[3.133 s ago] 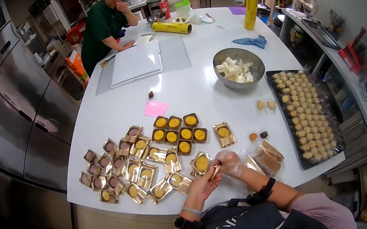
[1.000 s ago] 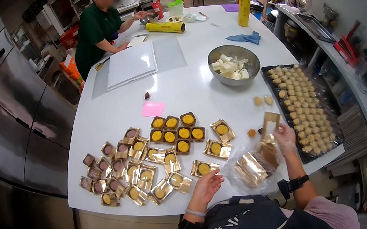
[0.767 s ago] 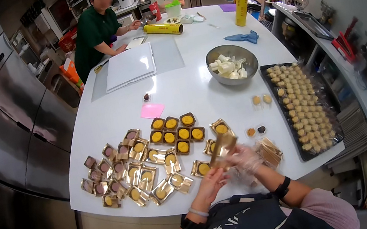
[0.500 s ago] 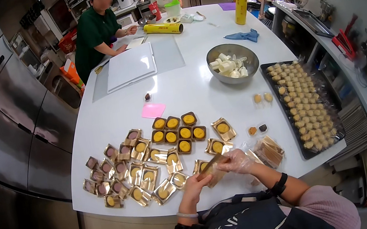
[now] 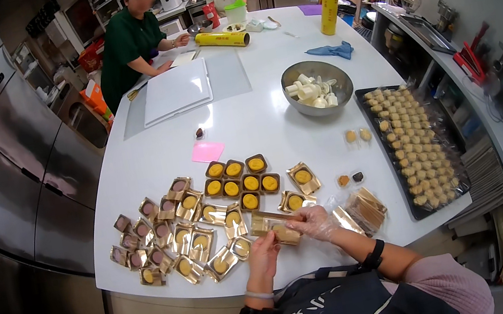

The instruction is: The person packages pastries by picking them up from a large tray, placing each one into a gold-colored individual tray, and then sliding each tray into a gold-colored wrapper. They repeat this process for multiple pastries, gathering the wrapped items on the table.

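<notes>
A gold pouch with a clear window [image 5: 266,222] is held above the table's near edge between both my hands. The fingers of my left hand [image 5: 263,257] pinch its lower left side. My right hand [image 5: 317,223], in a clear plastic glove, grips its right end. Whether a cake is inside it I cannot make out. Beyond the pouch, yellow round cakes in small brown trays [image 5: 250,200] stand grouped. To the left lie several gold pouches with yellow cakes [image 5: 200,241] and others with purplish cakes [image 5: 142,228]. A stack of brown-gold pouches [image 5: 366,209] lies right of my right hand.
A black tray of small pale dough balls [image 5: 389,156] lies at the right edge. Farther back are a steel bowl [image 5: 314,109] with white pieces, a blue cloth [image 5: 333,52], a white board [image 5: 176,93] and a yellow roll box [image 5: 223,39]. Two people are at the far side.
The gold pouch has swung to the left and now lies more level, with its window showing. My right hand has shifted slightly left; my left hand still pinches the pouch.
</notes>
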`<action>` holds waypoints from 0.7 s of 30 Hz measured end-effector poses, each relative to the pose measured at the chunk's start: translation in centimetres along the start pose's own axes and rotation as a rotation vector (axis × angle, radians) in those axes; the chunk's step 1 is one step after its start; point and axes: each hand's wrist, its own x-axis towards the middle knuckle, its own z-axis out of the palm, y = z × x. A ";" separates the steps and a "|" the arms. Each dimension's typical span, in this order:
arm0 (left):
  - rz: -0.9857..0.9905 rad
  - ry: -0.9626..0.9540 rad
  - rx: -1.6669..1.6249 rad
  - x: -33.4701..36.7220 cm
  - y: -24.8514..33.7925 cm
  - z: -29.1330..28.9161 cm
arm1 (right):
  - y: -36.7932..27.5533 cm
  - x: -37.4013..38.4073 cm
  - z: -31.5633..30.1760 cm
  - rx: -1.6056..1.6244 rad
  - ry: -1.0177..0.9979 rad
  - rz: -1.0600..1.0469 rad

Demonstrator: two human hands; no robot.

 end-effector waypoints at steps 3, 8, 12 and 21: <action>0.006 0.047 0.009 0.0 0.1 -0.2 | 0.6 0.3 0.4 0.134 -0.085 0.048; -0.032 0.085 -0.117 0.0 -0.1 0.2 | -0.4 0.1 0.9 0.223 -0.148 0.115; 0.016 0.069 -0.099 0.3 -0.4 -0.6 | -0.5 0.0 1.2 0.201 -0.193 0.162; 0.049 0.045 -0.038 0.6 -0.8 -1.6 | -0.8 -0.2 1.4 0.372 -0.325 0.061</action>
